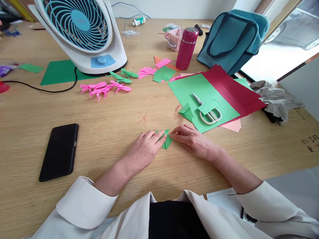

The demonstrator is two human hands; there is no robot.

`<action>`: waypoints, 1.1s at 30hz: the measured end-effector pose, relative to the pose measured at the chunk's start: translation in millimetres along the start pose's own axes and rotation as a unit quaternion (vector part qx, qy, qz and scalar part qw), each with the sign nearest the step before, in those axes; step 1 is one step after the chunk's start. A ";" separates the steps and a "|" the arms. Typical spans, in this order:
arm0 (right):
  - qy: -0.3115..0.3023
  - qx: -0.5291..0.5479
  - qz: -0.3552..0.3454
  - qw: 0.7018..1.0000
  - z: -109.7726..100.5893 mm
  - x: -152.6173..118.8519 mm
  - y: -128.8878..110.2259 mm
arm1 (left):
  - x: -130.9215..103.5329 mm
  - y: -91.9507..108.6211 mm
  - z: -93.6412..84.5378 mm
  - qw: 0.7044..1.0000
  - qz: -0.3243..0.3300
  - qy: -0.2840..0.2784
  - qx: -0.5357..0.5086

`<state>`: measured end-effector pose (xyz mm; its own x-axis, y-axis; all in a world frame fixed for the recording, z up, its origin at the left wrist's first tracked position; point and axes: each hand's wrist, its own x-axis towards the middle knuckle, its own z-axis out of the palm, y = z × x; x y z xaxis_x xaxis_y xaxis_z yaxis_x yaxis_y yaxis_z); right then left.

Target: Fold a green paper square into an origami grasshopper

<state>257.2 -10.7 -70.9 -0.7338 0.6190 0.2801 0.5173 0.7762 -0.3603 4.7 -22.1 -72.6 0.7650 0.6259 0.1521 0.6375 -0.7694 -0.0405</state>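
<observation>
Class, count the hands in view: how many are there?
2. The left hand lies over part of a green folded paper; the right hand is at its right edge.

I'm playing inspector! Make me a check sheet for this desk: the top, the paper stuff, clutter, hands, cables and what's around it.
Surface: wooden desk, reddish marks near the middle
Paper things: small green paper, folded; scissors on a light green sheet
Clutter: black phone, fan, pink bottle, blue bag
Hands: left hand on the small green paper, right hand at its edge
Cables: black cable curving left of the fan; thin cable behind it
Surroundings: white wall; part of a car outside
</observation>
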 end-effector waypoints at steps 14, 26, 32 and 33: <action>0.027 0.014 0.020 0.999 2.7 -17.0 -6.5 | -3.3 3.6 -3.0 1.000 0.019 -0.010 0.009; 0.026 0.004 0.015 1.000 4.2 -16.8 -6.5 | -20.7 -0.1 -8.0 0.997 0.070 -0.013 0.003; 0.028 0.009 0.027 0.999 6.1 -17.5 -4.6 | -23.4 8.4 -14.3 0.998 0.056 -0.027 0.014; 0.028 0.012 0.032 0.999 6.2 -17.5 -4.6 | -23.2 9.2 -14.2 0.998 0.053 -0.027 0.014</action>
<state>265.0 -25.9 -79.7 -0.6736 0.6730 0.3055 0.5503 0.7326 -0.4007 -8.5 -45.5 -62.5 0.8321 0.5469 0.0916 0.5536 -0.8289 -0.0805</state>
